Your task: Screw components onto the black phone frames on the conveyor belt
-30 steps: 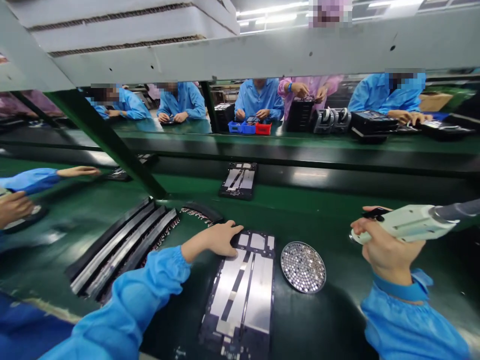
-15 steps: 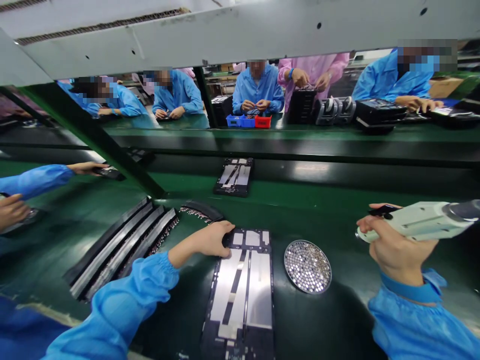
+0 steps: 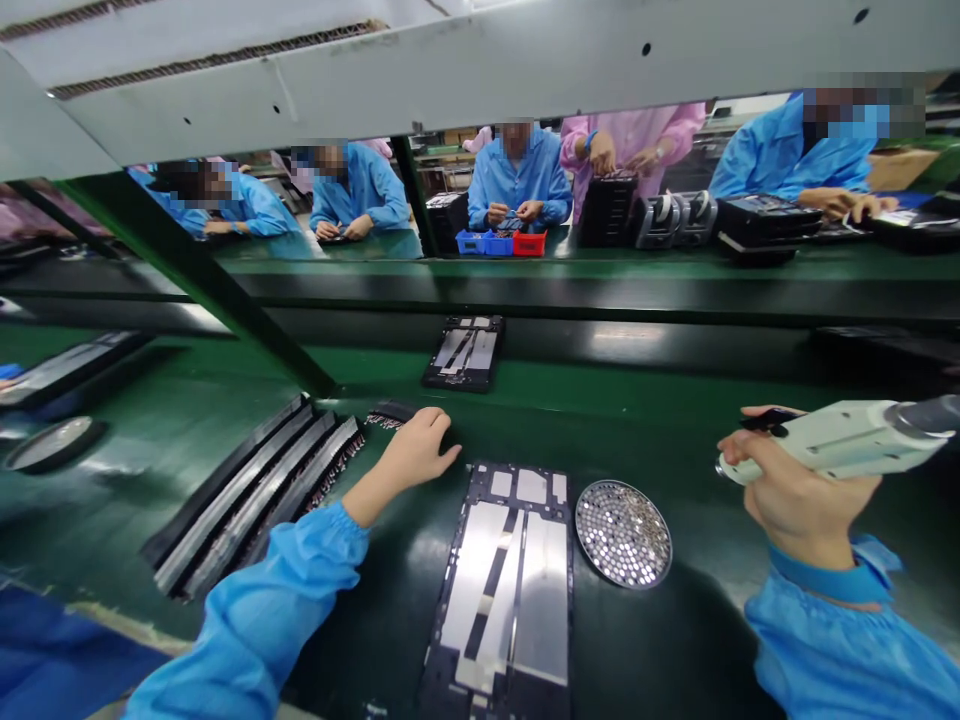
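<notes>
My left hand (image 3: 420,450), in a blue sleeve, is off the table top with its thumb apart from the fingers and nothing visible in it. It partly covers a short black strip (image 3: 390,412) with reddish wire ends. Below and right of that hand lies an opened tablet (image 3: 491,570), with silver battery panels and a dark flat cable showing. Around a pale green electric screwdriver (image 3: 855,440) my right hand (image 3: 802,500) is closed, at the right side. Between the tablet and this hand rests a round dish (image 3: 624,535) with many holes, holding small screws.
Several long black curved strips (image 3: 262,500) lie at the left. A second opened tablet (image 3: 463,352) sits farther back, beside a slanted green post (image 3: 202,285). Another dish (image 3: 56,443) is far left. Co-workers in blue and pink sit or stand behind the line.
My left hand has let go of the tablet's upper left corner and moved up and left. The co-worker's hands at the far left have gone from view. My right hand still holds the screwdriver.
</notes>
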Demonstrator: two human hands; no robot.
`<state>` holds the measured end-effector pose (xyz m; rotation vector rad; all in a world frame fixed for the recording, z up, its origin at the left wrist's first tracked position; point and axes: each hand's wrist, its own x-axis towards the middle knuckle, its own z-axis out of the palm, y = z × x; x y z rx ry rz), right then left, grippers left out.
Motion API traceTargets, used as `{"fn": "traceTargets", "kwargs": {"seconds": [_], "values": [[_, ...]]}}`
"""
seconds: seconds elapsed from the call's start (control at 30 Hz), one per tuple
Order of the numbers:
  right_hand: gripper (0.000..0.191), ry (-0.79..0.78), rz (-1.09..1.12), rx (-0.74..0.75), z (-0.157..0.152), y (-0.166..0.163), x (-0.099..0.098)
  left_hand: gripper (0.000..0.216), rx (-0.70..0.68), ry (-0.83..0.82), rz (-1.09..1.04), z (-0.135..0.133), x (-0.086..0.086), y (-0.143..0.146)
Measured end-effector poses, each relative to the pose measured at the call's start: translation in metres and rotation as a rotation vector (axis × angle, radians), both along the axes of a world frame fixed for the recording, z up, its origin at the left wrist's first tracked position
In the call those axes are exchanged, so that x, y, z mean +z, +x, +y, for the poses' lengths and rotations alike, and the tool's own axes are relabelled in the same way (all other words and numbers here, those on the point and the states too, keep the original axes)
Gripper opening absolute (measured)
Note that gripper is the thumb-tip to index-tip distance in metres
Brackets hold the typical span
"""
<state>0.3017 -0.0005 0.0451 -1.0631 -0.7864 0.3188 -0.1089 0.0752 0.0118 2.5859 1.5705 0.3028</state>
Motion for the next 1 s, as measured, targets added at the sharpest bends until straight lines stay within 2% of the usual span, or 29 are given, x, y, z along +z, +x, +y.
{"fn": "traceTargets", "kwargs": {"seconds": [0.13, 0.2, 0.3, 0.4, 0.5, 0.6, 0.7, 0.8, 0.9, 1.0], "values": [[0.023, 0.018, 0.019, 0.024, 0.000, -0.001, 0.000, 0.010, 0.002, 0.004, -0.023, 0.007, -0.021, -0.010], [0.023, 0.014, 0.022, 0.022, 0.000, -0.001, 0.001, 0.010, 0.014, -0.006, -0.058, 0.009, -0.026, -0.012], [0.022, 0.020, 0.035, 0.005, 0.001, -0.002, 0.002, 0.017, 0.034, -0.035, -0.143, 0.010, -0.019, -0.015], [0.023, 0.027, 0.059, 0.011, 0.001, -0.002, 0.003, 0.029, 0.052, -0.082, -0.263, 0.006, 0.000, -0.010], [0.021, 0.003, 0.061, 0.024, 0.002, -0.003, 0.002, 0.037, 0.016, -0.190, -0.388, -0.005, 0.018, 0.013], [0.020, -0.025, 0.052, 0.032, 0.002, -0.004, 0.002, 0.032, -0.060, -0.335, -0.493, -0.018, 0.021, 0.052], [0.016, -0.053, 0.015, 0.040, 0.001, -0.006, 0.003, 0.019, -0.095, -0.429, -0.576, -0.027, 0.007, 0.092], [0.018, -0.044, 0.012, 0.054, 0.001, -0.007, 0.004, 0.027, -0.125, -0.458, -0.611, -0.029, -0.011, 0.119], [0.022, -0.039, 0.034, 0.058, 0.001, -0.008, 0.004, 0.017, -0.176, -0.432, -0.608, -0.027, -0.023, 0.132], [0.021, -0.084, 0.018, 0.048, 0.000, -0.008, 0.003, 0.009, -0.266, -0.411, -0.560, -0.024, -0.027, 0.135]]}}
